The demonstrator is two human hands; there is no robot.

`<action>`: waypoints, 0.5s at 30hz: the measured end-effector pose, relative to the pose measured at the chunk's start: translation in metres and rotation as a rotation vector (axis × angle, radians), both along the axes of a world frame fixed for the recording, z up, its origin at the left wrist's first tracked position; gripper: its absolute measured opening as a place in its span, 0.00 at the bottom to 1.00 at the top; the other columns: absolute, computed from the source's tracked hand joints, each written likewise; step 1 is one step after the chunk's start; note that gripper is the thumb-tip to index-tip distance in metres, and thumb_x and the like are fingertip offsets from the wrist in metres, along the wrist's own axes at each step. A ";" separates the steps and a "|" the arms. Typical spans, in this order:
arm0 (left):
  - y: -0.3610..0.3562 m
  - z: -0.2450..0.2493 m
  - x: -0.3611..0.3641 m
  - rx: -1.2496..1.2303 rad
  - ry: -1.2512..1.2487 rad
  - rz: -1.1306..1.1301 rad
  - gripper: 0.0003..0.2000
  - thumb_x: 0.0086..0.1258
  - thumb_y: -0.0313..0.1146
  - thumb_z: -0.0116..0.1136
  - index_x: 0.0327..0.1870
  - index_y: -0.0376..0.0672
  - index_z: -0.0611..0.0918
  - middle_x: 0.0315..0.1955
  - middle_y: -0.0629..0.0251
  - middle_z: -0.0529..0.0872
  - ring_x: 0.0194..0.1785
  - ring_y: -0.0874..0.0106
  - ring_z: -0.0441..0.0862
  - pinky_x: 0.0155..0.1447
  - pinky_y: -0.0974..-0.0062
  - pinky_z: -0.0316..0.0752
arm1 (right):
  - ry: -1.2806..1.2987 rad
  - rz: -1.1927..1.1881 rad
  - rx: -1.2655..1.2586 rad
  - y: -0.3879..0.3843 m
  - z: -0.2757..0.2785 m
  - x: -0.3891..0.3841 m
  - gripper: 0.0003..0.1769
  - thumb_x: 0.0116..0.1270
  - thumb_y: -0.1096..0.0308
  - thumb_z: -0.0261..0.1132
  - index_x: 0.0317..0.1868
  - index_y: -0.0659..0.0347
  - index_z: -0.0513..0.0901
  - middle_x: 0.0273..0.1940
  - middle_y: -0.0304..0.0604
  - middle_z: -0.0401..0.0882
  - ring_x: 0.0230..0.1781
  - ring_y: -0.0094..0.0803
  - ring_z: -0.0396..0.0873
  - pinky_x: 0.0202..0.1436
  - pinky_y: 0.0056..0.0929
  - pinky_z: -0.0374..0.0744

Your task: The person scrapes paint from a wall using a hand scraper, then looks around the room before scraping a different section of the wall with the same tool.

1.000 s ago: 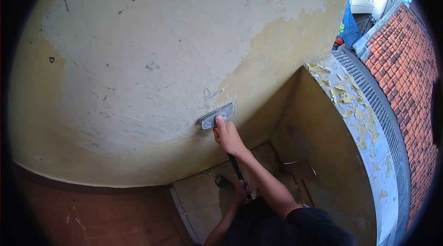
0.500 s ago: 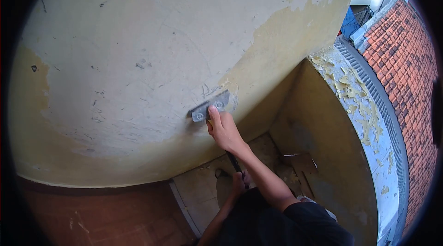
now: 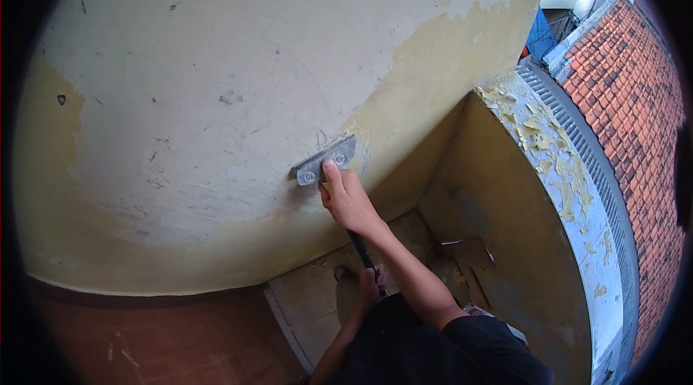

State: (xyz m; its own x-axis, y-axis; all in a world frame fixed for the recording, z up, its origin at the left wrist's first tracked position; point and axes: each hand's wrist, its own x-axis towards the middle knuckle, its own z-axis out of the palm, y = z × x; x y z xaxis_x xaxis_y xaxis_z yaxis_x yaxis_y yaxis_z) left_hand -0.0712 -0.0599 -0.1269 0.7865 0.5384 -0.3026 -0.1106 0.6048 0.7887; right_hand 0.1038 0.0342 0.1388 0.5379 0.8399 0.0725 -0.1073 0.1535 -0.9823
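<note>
A long-handled wall scraper (image 3: 323, 161) has its wide grey blade against the wall (image 3: 238, 110), at the border of the bare pale patch and the yellow paint. Two round bolts show on its head. My right hand (image 3: 348, 201) is closed around it just below the blade, thumb pressed on the metal. Farther down, my left hand (image 3: 372, 286) is wrapped round the black handle (image 3: 362, 250), near its lower end. Scratches and small curled scrapings show on the wall around the blade.
To the right stands a low parapet (image 3: 577, 204) topped with peeling paint flakes. Beyond it lies a red tiled roof (image 3: 621, 89). A brown surface (image 3: 166, 342) fills the lower left. Brown flat pieces (image 3: 469, 258) lie in the floor corner near my feet.
The scraper blade and my right hand sit slightly higher and to the left in view. The view itself has shifted a little. Both hands keep their hold.
</note>
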 end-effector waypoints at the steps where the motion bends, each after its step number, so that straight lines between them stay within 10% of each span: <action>1: -0.001 0.013 0.000 0.011 0.026 -0.007 0.33 0.68 0.72 0.44 0.23 0.45 0.65 0.14 0.77 0.62 0.16 0.84 0.56 0.21 0.81 0.47 | 0.010 0.004 0.009 0.000 0.002 -0.001 0.39 0.80 0.41 0.37 0.15 0.59 0.64 0.12 0.31 0.59 0.11 0.20 0.58 0.17 0.25 0.61; 15: 0.016 0.063 0.001 0.095 -0.057 -0.126 0.33 0.68 0.72 0.44 0.24 0.45 0.65 0.14 0.77 0.62 0.16 0.84 0.57 0.21 0.83 0.50 | -0.007 -0.023 0.087 -0.003 0.043 -0.006 0.39 0.79 0.39 0.38 0.14 0.58 0.63 0.10 0.31 0.58 0.09 0.20 0.56 0.14 0.24 0.58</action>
